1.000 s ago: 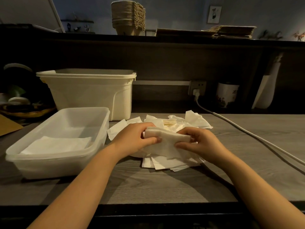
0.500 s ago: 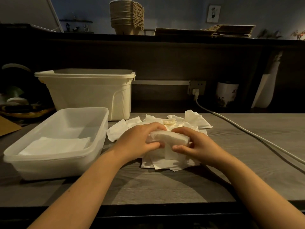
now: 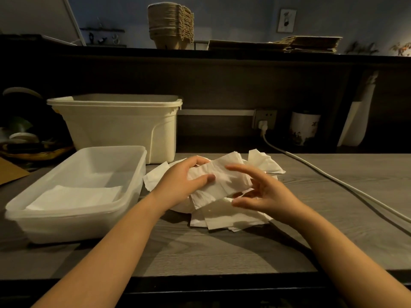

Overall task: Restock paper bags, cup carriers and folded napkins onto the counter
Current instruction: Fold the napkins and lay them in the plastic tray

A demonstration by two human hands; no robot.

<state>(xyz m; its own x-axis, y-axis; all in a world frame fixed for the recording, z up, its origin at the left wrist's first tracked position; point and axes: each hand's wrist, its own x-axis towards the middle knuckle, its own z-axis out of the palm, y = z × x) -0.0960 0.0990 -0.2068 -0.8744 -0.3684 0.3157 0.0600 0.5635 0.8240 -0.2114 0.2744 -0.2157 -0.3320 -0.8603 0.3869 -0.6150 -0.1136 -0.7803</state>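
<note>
My left hand (image 3: pixel 181 182) grips a folded white napkin (image 3: pixel 224 178) by its left end, thumb on top, above a loose pile of white napkins (image 3: pixel 231 216) on the grey counter. My right hand (image 3: pixel 264 192) is beside the napkin's right end with fingers spread and loose, barely touching it. A clear plastic tray (image 3: pixel 131 174) at the left holds a flat folded napkin (image 3: pixel 73 196). On the high shelf stand a stack of pulp cup carriers (image 3: pixel 170 25) and flat brown paper bags (image 3: pixel 311 44).
A cream plastic bin (image 3: pixel 120 127) stands behind the tray. A white power cable (image 3: pixel 333 181) runs from a wall socket (image 3: pixel 264 120) across the counter's right side. A patterned cup (image 3: pixel 303 127) sits at the back right. A basket with dishes (image 3: pixel 24 145) is far left.
My right hand has let go of the napkin and opened its fingers. My left hand keeps its hold and the napkin now lies flatter and wider.
</note>
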